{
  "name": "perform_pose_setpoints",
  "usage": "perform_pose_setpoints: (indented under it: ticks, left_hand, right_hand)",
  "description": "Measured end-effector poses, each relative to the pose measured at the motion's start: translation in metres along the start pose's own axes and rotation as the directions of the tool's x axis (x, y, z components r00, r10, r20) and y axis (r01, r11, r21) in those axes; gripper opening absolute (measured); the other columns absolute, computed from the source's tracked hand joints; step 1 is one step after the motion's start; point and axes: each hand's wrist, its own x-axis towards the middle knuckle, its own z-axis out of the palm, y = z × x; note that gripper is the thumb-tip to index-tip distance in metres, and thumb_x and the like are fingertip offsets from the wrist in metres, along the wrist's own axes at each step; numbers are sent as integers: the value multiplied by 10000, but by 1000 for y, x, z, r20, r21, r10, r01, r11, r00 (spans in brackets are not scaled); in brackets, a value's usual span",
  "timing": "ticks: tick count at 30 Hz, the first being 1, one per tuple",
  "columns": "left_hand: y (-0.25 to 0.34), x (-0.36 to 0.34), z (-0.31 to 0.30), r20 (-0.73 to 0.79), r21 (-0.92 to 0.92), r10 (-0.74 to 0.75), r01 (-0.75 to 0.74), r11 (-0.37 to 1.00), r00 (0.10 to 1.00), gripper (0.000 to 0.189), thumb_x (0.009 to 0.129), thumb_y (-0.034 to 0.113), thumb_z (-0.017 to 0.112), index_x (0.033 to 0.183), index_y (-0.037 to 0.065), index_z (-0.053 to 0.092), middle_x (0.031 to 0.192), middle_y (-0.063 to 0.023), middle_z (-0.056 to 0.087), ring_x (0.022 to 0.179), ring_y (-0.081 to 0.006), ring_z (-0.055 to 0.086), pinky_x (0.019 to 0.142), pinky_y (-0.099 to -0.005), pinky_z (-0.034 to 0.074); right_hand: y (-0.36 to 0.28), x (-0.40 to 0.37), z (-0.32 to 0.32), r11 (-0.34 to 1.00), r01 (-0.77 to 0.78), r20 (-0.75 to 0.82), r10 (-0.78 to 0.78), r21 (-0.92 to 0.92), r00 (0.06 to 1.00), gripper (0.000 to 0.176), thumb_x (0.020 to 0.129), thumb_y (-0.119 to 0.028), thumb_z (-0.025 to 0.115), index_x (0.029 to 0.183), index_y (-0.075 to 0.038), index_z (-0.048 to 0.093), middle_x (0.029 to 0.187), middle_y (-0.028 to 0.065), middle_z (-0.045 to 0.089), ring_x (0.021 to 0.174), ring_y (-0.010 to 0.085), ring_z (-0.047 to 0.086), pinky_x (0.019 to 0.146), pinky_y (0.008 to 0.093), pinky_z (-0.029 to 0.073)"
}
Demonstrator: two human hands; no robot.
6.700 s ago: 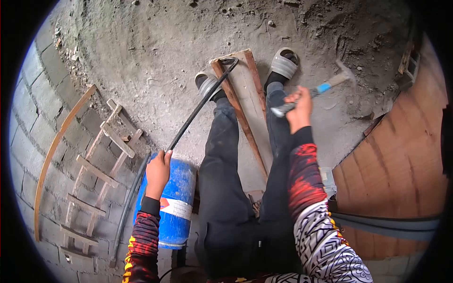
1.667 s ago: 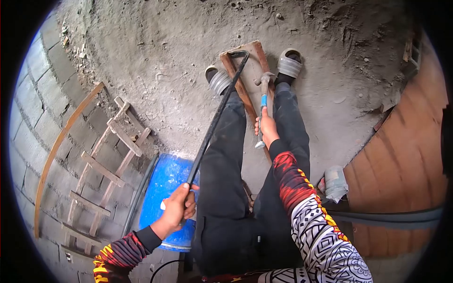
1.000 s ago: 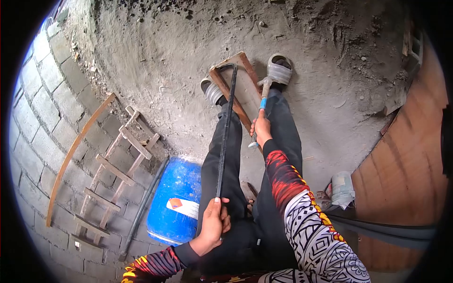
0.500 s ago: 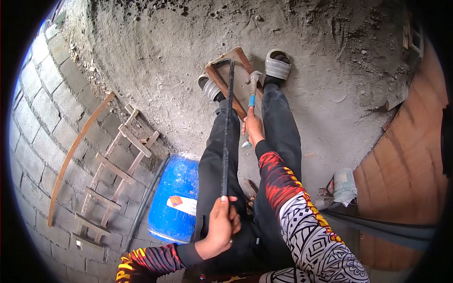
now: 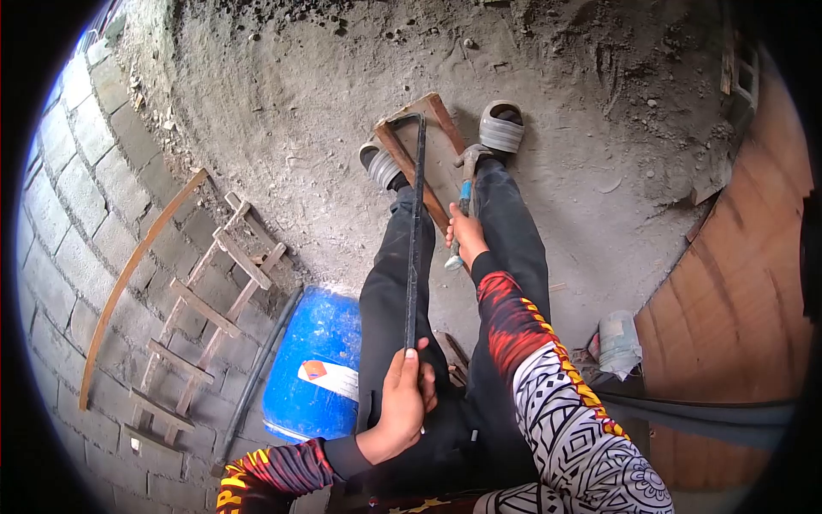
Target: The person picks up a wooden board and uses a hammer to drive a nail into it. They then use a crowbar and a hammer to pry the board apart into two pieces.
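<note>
My left hand (image 5: pixel 402 398) is wrapped round the lower end of a long dark metal bar (image 5: pixel 415 248). The bar's bent upper end lies over a wooden frame (image 5: pixel 402 154) on the ground between my feet. My right hand (image 5: pixel 467 236) grips a claw hammer (image 5: pixel 467 190) with a blue band on its handle. The hammer's head is up beside the frame's right side, near my right ankle.
A blue drum (image 5: pixel 315 360) stands left of my legs. Beyond it, a wooden ladder (image 5: pixel 205 308) and a curved wooden strip (image 5: pixel 128 274) lean on the block wall (image 5: pixel 86 214). At right are a grey bucket (image 5: pixel 618 343) and plywood (image 5: pixel 728 300).
My right hand and the hammer have shifted slightly right and down, and the hammer head now sits lower, tilted by my ankle. The bar has barely moved.
</note>
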Motion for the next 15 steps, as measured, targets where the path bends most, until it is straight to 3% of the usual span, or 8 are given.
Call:
perform_pose_setpoints:
  ticks: [4,6,7,8,10,12,14,15]
  left_hand:
    - [-5,1,-6,134,27,114,-119,993,984,447,1046,332,341,1413,78,335,923,-43,518,517,-84,374,471,-222,341]
    - [-1,2,-11,327,207,461,-538,817,825,596,1027,414,349,1484,60,206,1069,-78,479,638,-109,432,581,-233,390]
    - [7,7,-20,463,305,547,-705,640,697,752,986,528,370,1509,43,132,1122,-124,445,785,-165,467,740,-277,413]
    - [19,12,-32,471,297,552,-713,635,688,752,986,528,370,1509,43,132,1122,-124,445,785,-165,467,740,-277,413]
    - [41,22,-55,808,350,320,-840,414,495,817,954,582,392,1506,37,136,1115,-166,429,902,-232,486,849,-336,403]
    - [54,31,-74,841,361,233,-827,430,488,928,889,623,501,1510,41,131,1092,-188,416,953,-294,500,896,-380,400]
    - [82,28,-88,916,392,-4,-895,213,400,1074,772,619,667,1505,36,142,1085,-194,408,974,-336,507,899,-401,407]
    - [90,26,-94,911,408,-33,-890,203,410,1181,658,567,782,1504,38,149,1056,-210,423,962,-358,515,870,-397,421]
  right_hand:
    - [-9,-8,-6,998,-3,13,4,-56,1000,320,886,-334,662,783,-66,519,585,30,508,462,154,500,418,319,411]
    - [-14,-17,-7,998,8,22,-6,-69,1000,291,870,-304,685,791,-75,523,602,21,510,476,147,501,424,316,413]
    - [-16,-22,-8,998,19,29,-17,-66,999,273,873,-285,674,794,-73,522,593,22,511,471,151,499,422,316,409]
    - [-19,-26,-7,998,32,35,-30,-61,999,255,876,-266,662,797,-70,520,585,23,512,467,154,497,420,316,404]
    - [-28,-40,-7,1000,20,68,-19,-13,998,223,869,-220,668,800,-79,510,591,11,496,471,149,478,441,309,413]
    - [-40,-62,-10,996,9,157,-23,93,987,196,875,-191,657,814,-79,508,600,-3,479,485,128,466,454,291,410]
    - [-51,-79,-16,959,-40,241,-30,281,970,165,895,-168,632,833,-83,505,616,-17,468,503,99,455,464,264,401]
    - [-57,-98,-22,923,-77,335,-58,377,940,149,907,-159,619,842,-86,507,623,-21,464,507,88,447,467,255,394]
